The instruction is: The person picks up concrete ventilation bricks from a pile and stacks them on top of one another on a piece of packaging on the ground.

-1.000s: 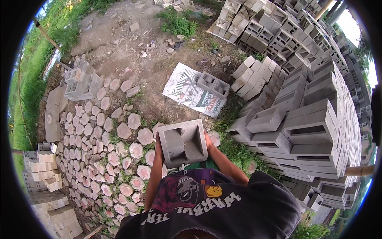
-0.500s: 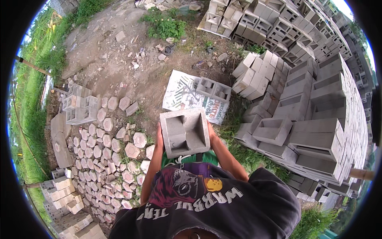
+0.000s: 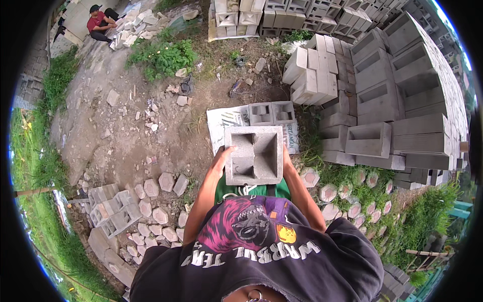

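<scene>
A grey hollow concrete block (image 3: 254,155) is held in front of the person's chest, above the ground, with its two open cavities facing up toward the camera. The left hand (image 3: 222,157) presses on the block's left side, with the fingers (image 3: 229,149) curled over the upper left edge. The right hand (image 3: 286,160) grips the right side; most of it is hidden behind the block, so only its edge shows. Both hands are clasped on the block and carry it between them.

Just beyond the block, on the dirt, lies a printed sheet (image 3: 224,123), and a second hollow block (image 3: 271,112) rests on it. To the right stands a big stack of grey blocks (image 3: 397,100), some with their cavities facing sideways. Hexagonal paving stones (image 3: 161,201) lie on the ground at the lower left, and more of them (image 3: 347,199) sit in the grass on the right. Far away at the upper left, another person (image 3: 100,22) in a red shirt sits on the ground.
</scene>
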`<state>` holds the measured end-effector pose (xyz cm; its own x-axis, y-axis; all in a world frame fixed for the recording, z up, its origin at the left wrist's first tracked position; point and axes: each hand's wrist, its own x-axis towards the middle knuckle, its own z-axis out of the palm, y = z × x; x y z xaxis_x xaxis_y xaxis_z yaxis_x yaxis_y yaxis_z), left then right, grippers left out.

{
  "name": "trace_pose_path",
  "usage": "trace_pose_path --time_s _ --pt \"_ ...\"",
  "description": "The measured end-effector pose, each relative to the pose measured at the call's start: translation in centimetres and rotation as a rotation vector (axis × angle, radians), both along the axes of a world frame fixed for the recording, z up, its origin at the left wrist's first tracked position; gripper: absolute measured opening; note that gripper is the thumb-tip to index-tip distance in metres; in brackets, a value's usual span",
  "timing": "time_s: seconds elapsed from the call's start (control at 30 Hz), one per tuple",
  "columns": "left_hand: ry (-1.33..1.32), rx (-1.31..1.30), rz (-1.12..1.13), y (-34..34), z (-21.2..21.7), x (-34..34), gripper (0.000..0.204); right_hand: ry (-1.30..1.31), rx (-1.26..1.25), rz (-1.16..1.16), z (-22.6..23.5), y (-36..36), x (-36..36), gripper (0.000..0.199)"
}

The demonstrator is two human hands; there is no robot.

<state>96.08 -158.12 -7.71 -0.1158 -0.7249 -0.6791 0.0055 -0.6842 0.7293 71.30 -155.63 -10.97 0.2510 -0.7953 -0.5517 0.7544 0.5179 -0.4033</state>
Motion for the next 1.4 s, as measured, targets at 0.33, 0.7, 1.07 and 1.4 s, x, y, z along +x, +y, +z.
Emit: trace_pose_path --time_s 0.33,0.7,1.07,1.4 --pt "-0.180 0.180 -0.037 -9.7 -2.9 8.0 0.055 0.203 0.080 -0.027 -9.8 -6.9 9.1 0.065" --pt "-0.522 0.159 -0.326 -19.1 -10.8 9.9 0.061 0.030 0.405 0.036 -17.0 -14.7 9.9 0.064" --pt "-0.537 0.191 -0.519 -25.1 -33.5 14.3 0.055 0.323 0.602 -0.037 -30.6 -19.1 13.8 0.072" --pt "-0.410 0.317 -0.475 -28.7 -59.9 16.5 0.062 0.702 0.480 0.302 -54.6 -23.1 15.4 0.074"
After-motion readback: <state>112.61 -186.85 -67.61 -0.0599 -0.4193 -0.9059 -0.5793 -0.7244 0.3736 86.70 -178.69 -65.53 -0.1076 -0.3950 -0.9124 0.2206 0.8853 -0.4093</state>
